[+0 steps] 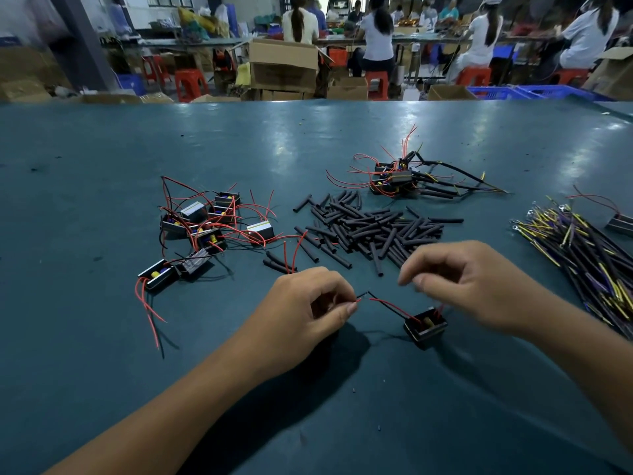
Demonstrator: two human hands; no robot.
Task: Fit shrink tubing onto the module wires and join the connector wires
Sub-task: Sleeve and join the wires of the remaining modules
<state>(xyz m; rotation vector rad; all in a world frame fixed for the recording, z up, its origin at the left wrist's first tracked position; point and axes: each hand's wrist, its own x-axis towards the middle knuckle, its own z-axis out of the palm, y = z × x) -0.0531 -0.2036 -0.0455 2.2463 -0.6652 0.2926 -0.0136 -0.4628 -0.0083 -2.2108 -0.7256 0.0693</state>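
A small black module [425, 328] lies on the green table [102, 200] between my hands, its red and black wires [390, 306] running left. My left hand [308, 310] pinches the ends of those wires between thumb and forefinger. My right hand [469, 286] hovers just above and right of the module with fingers curled, thumb and forefinger close together; whether it holds anything I cannot tell. A heap of black shrink tubing pieces [370, 231] lies just beyond my hands.
Loose modules with red wires [205, 228] are piled at the left. Finished modules with tubing [400, 180] sit behind the tubing heap. A bundle of black, yellow and purple connector wires [589, 255] lies at the right. People work at benches beyond the table.
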